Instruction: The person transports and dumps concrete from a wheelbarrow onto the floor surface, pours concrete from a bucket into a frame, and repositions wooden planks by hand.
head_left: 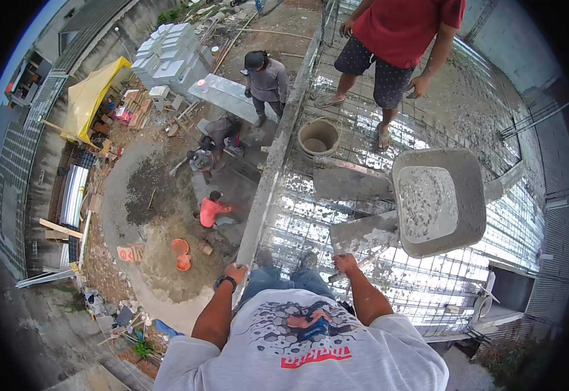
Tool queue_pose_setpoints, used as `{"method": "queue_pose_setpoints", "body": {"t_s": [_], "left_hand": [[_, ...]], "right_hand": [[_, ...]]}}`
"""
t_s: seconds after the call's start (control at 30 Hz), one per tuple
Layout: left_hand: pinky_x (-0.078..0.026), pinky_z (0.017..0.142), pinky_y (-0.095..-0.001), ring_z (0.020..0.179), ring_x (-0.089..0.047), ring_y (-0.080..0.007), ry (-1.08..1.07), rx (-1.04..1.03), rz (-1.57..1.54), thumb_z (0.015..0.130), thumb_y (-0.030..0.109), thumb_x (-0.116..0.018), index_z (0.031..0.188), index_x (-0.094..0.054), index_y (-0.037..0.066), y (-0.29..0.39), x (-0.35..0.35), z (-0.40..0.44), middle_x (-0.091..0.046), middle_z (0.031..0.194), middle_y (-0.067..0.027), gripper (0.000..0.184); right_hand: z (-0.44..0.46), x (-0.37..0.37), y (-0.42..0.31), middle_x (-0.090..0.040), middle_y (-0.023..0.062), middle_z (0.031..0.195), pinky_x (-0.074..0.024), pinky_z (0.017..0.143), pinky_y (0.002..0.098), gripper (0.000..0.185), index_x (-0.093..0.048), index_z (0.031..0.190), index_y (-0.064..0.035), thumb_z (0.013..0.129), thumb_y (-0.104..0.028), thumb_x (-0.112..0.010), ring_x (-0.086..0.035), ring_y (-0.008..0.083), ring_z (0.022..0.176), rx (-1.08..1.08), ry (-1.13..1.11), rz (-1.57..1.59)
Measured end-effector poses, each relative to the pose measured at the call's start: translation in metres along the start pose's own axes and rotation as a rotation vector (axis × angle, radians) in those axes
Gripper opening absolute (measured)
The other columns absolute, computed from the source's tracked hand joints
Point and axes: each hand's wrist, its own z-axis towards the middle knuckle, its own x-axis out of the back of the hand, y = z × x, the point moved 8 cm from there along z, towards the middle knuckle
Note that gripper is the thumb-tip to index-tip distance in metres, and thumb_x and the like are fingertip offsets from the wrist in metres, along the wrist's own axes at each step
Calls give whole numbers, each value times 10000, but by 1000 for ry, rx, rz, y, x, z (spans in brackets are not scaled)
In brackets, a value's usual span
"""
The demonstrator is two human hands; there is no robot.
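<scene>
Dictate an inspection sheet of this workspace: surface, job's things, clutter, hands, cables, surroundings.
Surface: silvery, grid-lined deck, spattered with grey material.
Job's things: grey, rounded-rectangular barrow tub with wet-looking grey mix inside.
Clutter: round beige bucket near flat, grey-smeared boards.
Hands: left hand at the narrow grey concrete ledge, grip unclear; right hand closed around a thin, rod-like handle.
Cables: nothing seen for certain.
Surroundings: person in red T-shirt on the deck; other people and a yellow tarpaulin at ground level.
</scene>
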Motion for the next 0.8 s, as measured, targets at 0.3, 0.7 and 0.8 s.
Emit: {"method": "queue_pose_setpoints", "body": {"t_s": [0.3, 0.7, 0.8], "left_hand": [[-482, 563, -266, 617, -623, -108, -159, -166, -103, 784, 280, -704, 900, -692, 33, 110, -21, -16, -666, 702, -38, 272], [-457, 547, -260, 612, -602, -113, -364, -210, 1, 794, 207, -707, 904, -678, 29, 177, -58, 28, -661, 738, -42, 211], [-430, 447, -262, 572, -580, -127, -424, -294, 71, 788, 166, -708, 904, -663, 24, 205, -60, 20, -635, 713, -43, 188]], "right_hand": [[-22, 64, 45, -645, 213, 1016, -454, 904, 429, 552, -690, 961, -41, 813, -530, -480, -594, 364, 1021, 118, 154, -256], [-60, 83, 115, -658, 218, 835, -508, 745, 417, 496, -679, 931, -39, 833, -488, -492, -651, 350, 793, 23, 321, -42], [14, 33, 201, -650, 206, 729, -515, 686, 403, 523, -676, 847, 8, 840, -485, -503, -648, 318, 664, 109, 649, -240]]}}
